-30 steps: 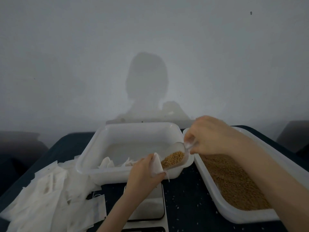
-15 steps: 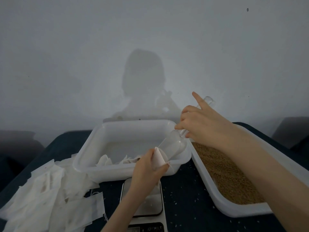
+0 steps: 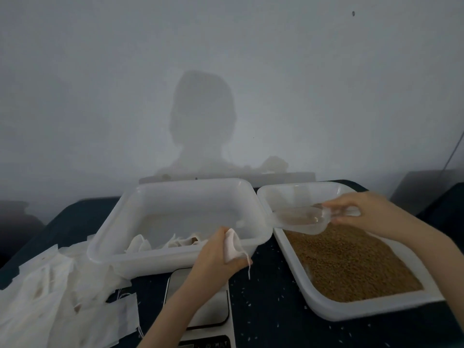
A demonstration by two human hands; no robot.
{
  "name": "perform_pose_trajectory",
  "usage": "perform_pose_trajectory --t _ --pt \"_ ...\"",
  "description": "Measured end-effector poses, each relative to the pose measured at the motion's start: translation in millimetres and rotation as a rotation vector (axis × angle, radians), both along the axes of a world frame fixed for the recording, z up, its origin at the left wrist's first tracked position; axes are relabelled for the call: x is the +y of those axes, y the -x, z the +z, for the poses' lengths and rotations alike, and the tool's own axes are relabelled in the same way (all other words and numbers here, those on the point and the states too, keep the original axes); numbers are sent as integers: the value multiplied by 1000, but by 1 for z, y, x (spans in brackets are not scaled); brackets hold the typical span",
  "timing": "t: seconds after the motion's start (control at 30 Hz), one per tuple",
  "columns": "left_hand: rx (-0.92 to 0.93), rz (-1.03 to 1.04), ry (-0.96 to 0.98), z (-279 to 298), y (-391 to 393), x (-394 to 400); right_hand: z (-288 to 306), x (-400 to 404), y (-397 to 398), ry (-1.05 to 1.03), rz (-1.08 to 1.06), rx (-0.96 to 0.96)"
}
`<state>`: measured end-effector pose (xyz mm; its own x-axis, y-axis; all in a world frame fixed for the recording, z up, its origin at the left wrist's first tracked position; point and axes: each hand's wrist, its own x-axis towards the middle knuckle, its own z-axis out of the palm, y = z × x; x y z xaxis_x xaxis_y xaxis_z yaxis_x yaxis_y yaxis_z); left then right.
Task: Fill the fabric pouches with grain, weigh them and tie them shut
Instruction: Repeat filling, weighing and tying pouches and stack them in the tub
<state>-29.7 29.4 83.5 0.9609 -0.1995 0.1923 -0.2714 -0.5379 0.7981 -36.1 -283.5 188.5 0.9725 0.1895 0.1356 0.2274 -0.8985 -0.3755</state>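
My left hand (image 3: 216, 257) grips a small white fabric pouch (image 3: 232, 244) by its neck, above the kitchen scale (image 3: 200, 312); a drawstring hangs from the pouch. My right hand (image 3: 361, 209) pinches the handle of a clear plastic scoop (image 3: 298, 218), which looks empty and hovers over the far end of the white tray (image 3: 351, 308) of brown grain (image 3: 351, 262). The scoop is well to the right of the pouch.
A white plastic tub (image 3: 175, 259) with several pouches lying in it stands behind the scale. A heap of flat empty pouches (image 3: 50, 297) lies at the left. Spilled grains dot the dark tabletop (image 3: 263, 310). A wall rises just behind the tub.
The scoop held grain at the pouch's mouth, was tipped up into it, and has now swung right, empty, over the grain tray. My left hand keeps holding the pouch.
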Motion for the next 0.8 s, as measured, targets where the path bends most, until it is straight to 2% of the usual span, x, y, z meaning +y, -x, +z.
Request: perform_pose_trajectory --t 0.13,0.27,0.43,0.53,0.6,0.8 --pt "-12 -16 -60 -5 -4 -8 -29 -42 -7 81 -130 91" --pt "-57 -24 -98 -9 -3 -15 -59 -62 -19 352 -231 202" --pt "-43 -28 -133 -7 -2 -18 -75 -61 -33 565 -403 112" --pt "-38 -28 -130 -7 -1 -20 -80 -47 -44 708 -324 12" --pt "-35 -30 -122 -7 -1 -22 -88 -36 -53 651 -273 -15" --pt "-45 -40 -144 -10 2 -21 -108 -36 -67 149 -224 216"
